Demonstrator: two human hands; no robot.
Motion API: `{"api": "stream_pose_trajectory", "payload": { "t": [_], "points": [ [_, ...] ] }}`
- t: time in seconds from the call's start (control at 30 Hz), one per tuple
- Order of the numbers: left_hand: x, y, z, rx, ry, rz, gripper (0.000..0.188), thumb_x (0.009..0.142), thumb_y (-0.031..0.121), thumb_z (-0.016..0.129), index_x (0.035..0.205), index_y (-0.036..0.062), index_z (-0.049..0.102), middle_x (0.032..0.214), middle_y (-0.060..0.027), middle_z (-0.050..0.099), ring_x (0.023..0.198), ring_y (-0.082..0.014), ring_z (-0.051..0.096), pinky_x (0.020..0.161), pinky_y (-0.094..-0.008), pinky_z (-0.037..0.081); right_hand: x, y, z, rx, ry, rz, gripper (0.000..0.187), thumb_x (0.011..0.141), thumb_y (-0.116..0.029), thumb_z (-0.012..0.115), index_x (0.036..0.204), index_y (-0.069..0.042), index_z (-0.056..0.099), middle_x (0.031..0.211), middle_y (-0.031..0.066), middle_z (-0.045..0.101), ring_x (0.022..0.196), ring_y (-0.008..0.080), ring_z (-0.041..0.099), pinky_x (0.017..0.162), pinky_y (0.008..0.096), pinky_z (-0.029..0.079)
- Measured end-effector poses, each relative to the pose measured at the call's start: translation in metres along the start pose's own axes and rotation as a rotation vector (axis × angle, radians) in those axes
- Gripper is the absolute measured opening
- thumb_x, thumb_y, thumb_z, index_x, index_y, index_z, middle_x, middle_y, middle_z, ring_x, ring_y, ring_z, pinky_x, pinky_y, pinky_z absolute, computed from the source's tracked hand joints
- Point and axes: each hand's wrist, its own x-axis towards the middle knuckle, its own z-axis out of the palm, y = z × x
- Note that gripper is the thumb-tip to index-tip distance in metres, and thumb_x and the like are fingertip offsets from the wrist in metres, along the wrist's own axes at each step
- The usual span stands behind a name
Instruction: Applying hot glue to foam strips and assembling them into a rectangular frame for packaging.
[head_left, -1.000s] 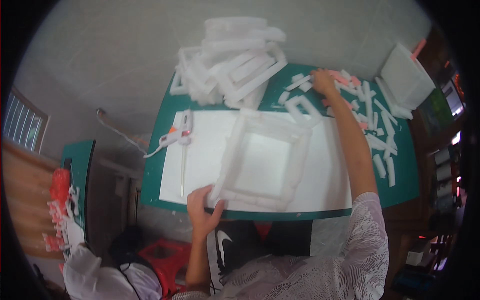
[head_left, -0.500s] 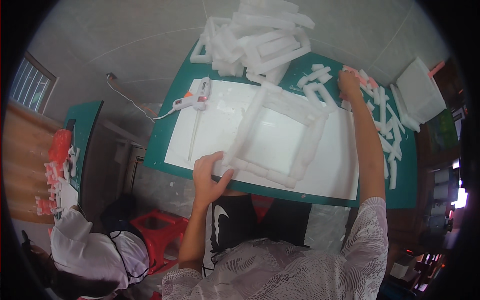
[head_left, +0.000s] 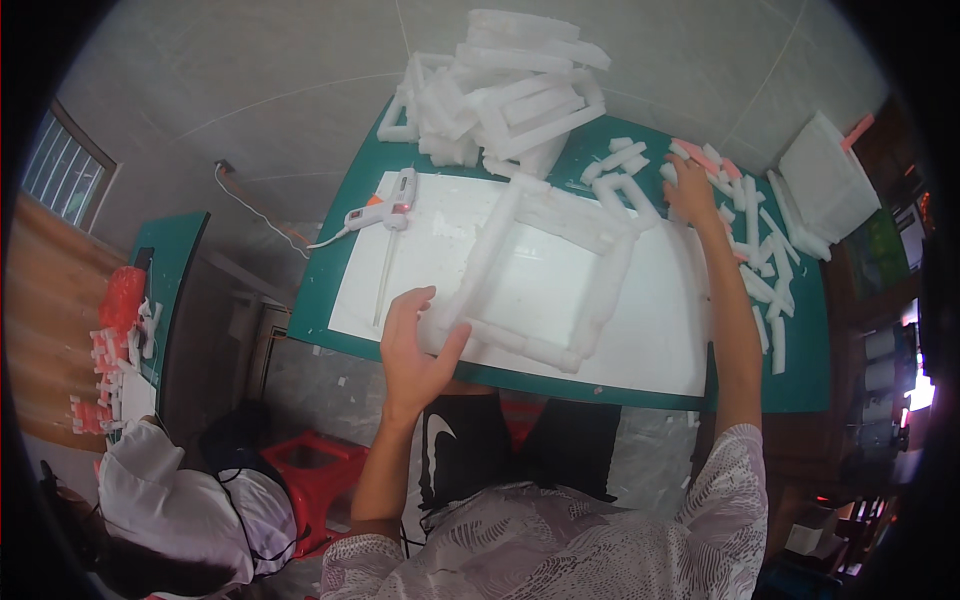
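A rectangular frame built of white foam strips (head_left: 603,315) lies on the white board (head_left: 660,345) in front of me. By its near left corner my left hand (head_left: 415,350) is open, thumb and fingers apart, holding nothing. My right hand (head_left: 690,195) reaches to the far right among loose foam offcuts. Its fingers are closed on a small white foam piece (head_left: 668,173), partly hidden by the hand. Pink foam strips (head_left: 712,158) lie just beyond it. White foam strips (head_left: 753,215) are scattered to its right.
A glue gun (head_left: 398,202) with its cord lies at the board's far left. Foam frames (head_left: 520,105) are heaped at the back of the green table (head_left: 335,345). A white foam box (head_left: 832,180) stands at the far right. A person (head_left: 190,490) sits at left beside a red stool (head_left: 325,470).
My right hand has drawn slightly back from the pink strips, with a small white foam piece now at its fingertips. My left hand has lifted off the frame's corner and spread wider.
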Motion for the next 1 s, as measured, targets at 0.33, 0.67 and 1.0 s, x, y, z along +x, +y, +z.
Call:
{"api": "stream_pose_trajectory", "payload": {
  "t": [0.33, 0.67, 1.0],
  "points": [
    [0.015, 0.008, 0.022, 0.257, 0.106, 0.139, 0.014, 0.078, 0.005, 0.068, 0.090, 0.0005, 0.062, 0.086, -0.0141, 0.060, 0.080, -0.0335, 0.059, 0.070, -0.0402, 0.047, -0.035, -0.036, -0.020, 0.364, 0.107, -0.109, 0.043, 0.079, -0.017, 0.063, 0.121, -0.010, 0.056, 0.110, 0.0175, 0.057, 0.105, 0.0364, 0.053, 0.091, 0.0434, 0.043],
    [0.009, 0.006, 0.031, 0.303, 0.127, 0.108, 0.013, 0.079, 0.004, 0.066, 0.091, 0.0016, 0.062, 0.087, -0.0144, 0.060, 0.084, -0.0336, 0.058, 0.074, -0.0418, 0.045, -0.054, -0.089, -0.056, 0.534, 0.088, -0.322, 0.035, 0.084, -0.020, 0.062, 0.116, -0.005, 0.059, 0.115, 0.0123, 0.058, 0.109, 0.0290, 0.055, 0.095, 0.0360, 0.041],
    [-0.016, 0.010, 0.030, 0.197, 0.193, 0.292, 0.024, 0.074, 0.002, 0.070, 0.096, 0.0012, 0.062, 0.097, -0.0130, 0.059, 0.091, -0.0320, 0.055, 0.082, -0.0404, 0.043, -0.098, -0.095, -0.086, 0.651, -0.174, -0.236, 0.033, 0.089, -0.022, 0.058, 0.119, -0.010, 0.059, 0.126, 0.0110, 0.056, 0.113, 0.0268, 0.053, 0.091, 0.0343, 0.046]
  ]
}}
